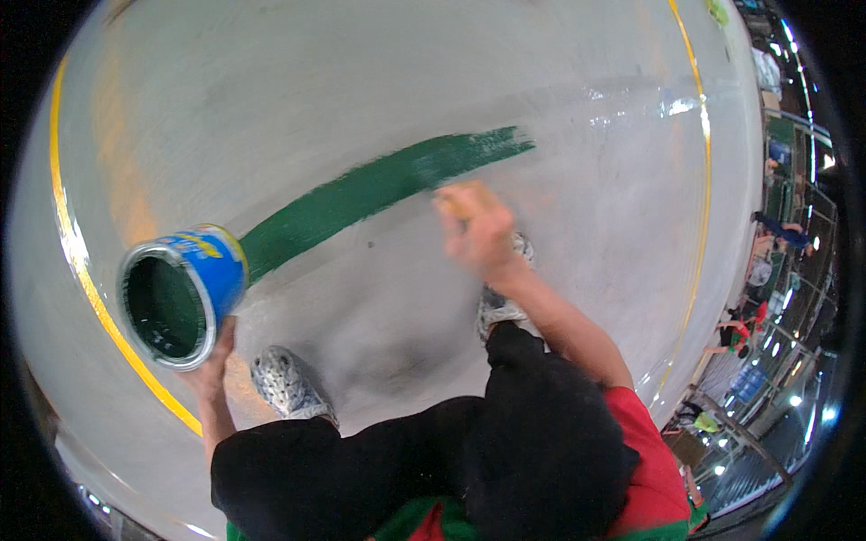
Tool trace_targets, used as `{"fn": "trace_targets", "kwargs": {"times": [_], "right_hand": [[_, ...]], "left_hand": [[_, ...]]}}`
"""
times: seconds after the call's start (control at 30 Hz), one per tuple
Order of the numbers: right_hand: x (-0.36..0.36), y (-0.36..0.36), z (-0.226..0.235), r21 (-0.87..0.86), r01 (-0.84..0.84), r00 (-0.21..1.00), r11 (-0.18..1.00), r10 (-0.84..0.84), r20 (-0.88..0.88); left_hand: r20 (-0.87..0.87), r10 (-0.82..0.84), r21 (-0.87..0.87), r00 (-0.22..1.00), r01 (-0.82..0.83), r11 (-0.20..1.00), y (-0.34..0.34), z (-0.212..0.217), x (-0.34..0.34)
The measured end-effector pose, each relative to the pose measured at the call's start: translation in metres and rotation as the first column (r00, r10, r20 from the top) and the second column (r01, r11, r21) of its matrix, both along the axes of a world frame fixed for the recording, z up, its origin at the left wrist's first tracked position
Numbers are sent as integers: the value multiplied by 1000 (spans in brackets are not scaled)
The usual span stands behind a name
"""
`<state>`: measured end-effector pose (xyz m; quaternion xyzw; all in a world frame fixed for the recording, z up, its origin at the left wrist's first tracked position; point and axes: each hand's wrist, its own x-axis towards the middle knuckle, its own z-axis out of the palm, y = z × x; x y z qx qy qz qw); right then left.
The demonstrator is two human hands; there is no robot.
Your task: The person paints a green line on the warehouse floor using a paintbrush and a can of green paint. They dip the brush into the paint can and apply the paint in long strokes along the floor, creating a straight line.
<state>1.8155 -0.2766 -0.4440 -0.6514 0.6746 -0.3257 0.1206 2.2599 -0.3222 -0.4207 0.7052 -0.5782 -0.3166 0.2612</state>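
A blue paint can with dark green paint inside tilts its open mouth toward me at the left. My left hand is closed around its lower side, fingers mostly hidden behind it. On the grey floor a broad band of wet-looking green paint curves from beside the can up to the right, its far right end streaky. My right hand, smeared by motion, grips a paintbrush by its light wooden handle. The blurred bristle end is at the band's lower edge; whether it touches the floor is hard to make out.
My speckled shoes, left and right, stand on the near side of the band. Yellow lines run along the floor at left and right. Far right, people and stacked goods stand beyond the floor's edge.
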Motion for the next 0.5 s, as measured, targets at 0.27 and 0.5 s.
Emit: {"fn": "trace_targets", "kwargs": {"times": [0.27, 0.5], "right_hand": [[-148, -28, -17, 269, 300, 851, 915, -384, 358], [-283, -28, -2, -43, 440, 863, 897, -436, -255]], "left_hand": [[111, 76, -297, 991, -40, 954, -33, 65, -66], [196, -20, -289, 980, 77, 954, -16, 104, -123]]}}
